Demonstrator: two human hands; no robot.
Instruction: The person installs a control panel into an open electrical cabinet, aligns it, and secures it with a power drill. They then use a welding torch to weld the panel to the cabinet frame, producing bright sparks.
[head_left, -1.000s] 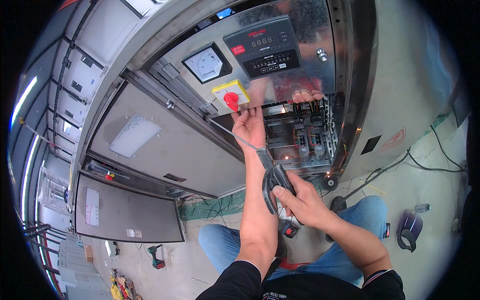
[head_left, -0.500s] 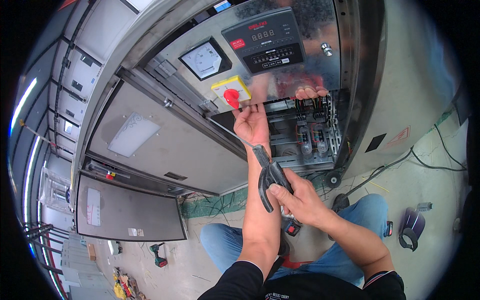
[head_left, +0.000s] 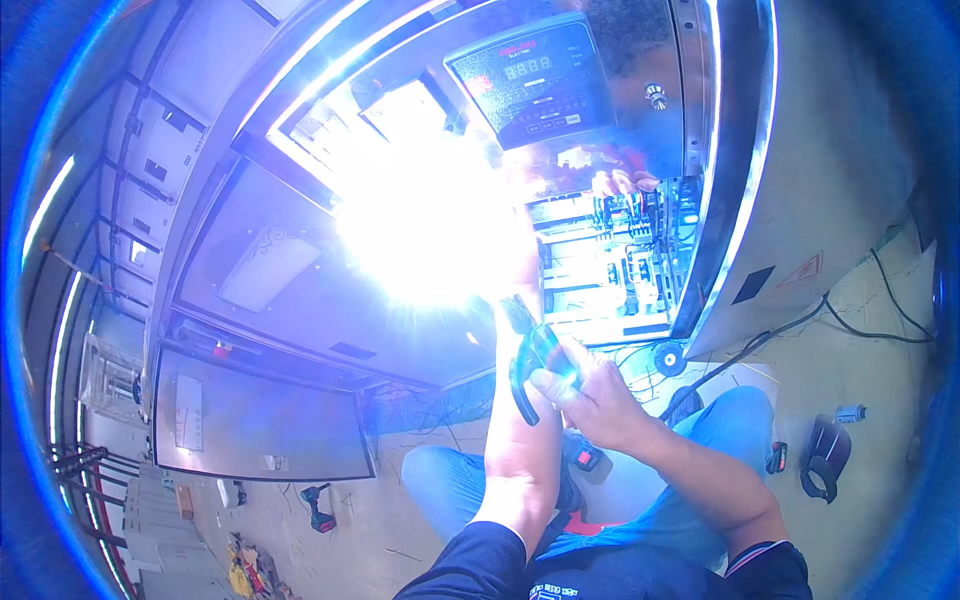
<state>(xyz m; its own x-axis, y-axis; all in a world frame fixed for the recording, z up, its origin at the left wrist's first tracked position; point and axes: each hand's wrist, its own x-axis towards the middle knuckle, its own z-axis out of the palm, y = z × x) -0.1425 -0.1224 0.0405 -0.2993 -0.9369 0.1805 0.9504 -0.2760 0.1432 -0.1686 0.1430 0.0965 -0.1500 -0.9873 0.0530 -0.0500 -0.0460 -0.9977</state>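
My right hand (head_left: 597, 402) is wrapped round a black welding electrode holder (head_left: 541, 352) with its lever along the lower side. A blinding white welding arc (head_left: 430, 220) flares beyond the holder's tip, against the front of a metal cabinet. The glare swallows the electrode rod, the rotary switch and the seam there. My bare left forearm (head_left: 522, 455) reaches up beneath the holder toward the cabinet, and my left hand is lost in the light. Above it sits the panel with a dark digital meter (head_left: 535, 85). Wired components (head_left: 630, 280) show in the opening on the right.
A cabinet door (head_left: 260, 415) hangs out at the lower left. On the floor lie a cordless drill (head_left: 318, 507), a welding mask (head_left: 825, 460) and a black cable (head_left: 760, 345). A caster wheel (head_left: 669, 359) stands near the cabinet's lower right corner.
A bright arc has lit up at the electrode's end, washing out the switch, the gauge and my left hand. My right hand and the holder have barely moved.
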